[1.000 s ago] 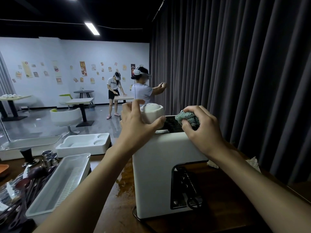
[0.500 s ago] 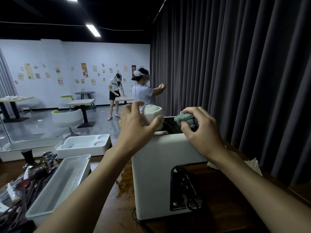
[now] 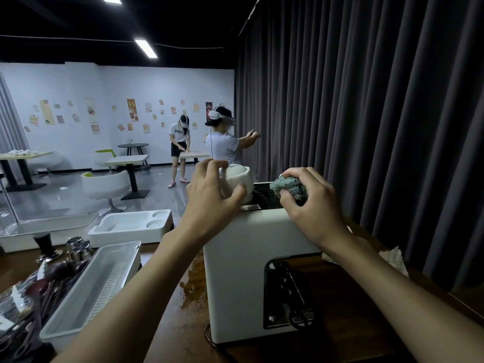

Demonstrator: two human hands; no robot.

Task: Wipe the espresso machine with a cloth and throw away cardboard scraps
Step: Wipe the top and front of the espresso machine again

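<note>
Head view: espresso machine, a white box-shaped unit, stands on the wooden surface directly ahead, with both hands at its top edge. Its near face carries a dark recessed panel with buttons; no brand marking can be read there. A small plate on the top edge beside the left hand bears marks too small to read.

Left hand: fingers spread and curved around a white cup that sits on top of the machine. Thumb and fingertips touch the cup wall; the grip is loose rather than closed tight. Dark lettering near the cup rim is not legible.

Right hand: closed around a bunched grey-green cloth, fingers wrapped over it. The cloth sits at the dark top plate of the machine, just right of the cup; whether it presses on the plate cannot be told.

Pale torn scraps lie on the surface right of the machine, behind the right forearm, near the dark curtain.

To the left, well apart from the hands, a long white tray and a white moulded tray rest on the surface. A brown stain marks the surface beside the machine's left side.

A person in the background wears a white shirt printed "1990".
</note>
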